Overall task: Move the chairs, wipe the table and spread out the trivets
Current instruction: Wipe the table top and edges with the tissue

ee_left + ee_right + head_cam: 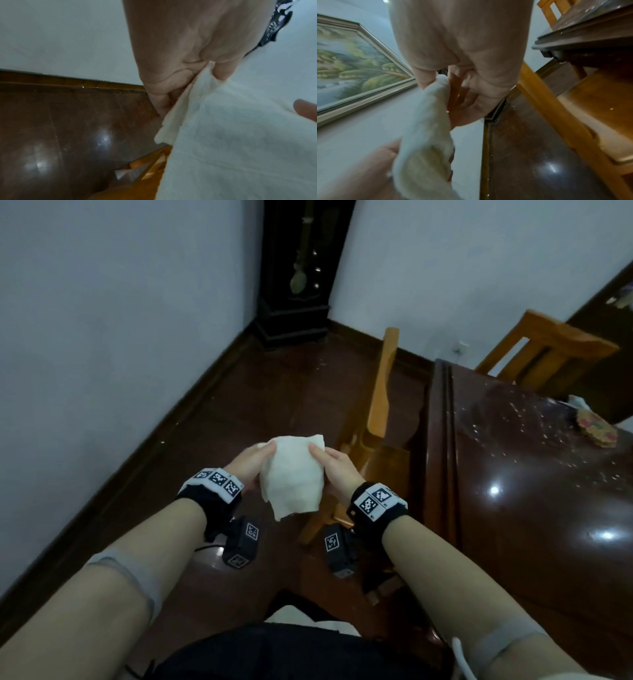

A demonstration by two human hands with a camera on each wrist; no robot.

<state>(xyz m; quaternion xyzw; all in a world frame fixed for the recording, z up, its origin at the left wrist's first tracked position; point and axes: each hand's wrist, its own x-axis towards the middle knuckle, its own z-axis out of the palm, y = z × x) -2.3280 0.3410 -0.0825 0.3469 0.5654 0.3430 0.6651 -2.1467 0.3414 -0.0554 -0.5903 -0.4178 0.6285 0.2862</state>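
The room is dim, lit softly from overhead. Small white glare spots sit on the glossy desk (513,508) and on the dark floor (51,135). The head view is fairly sharp at the centre but bends straight lines toward its edges (the wall skirting curves). Both wrist views are soft: the white cloth (240,135) is smeared and out of focus close to the lens, and the framed painting (351,65) looks hazy. Shadows are faint and diffuse.
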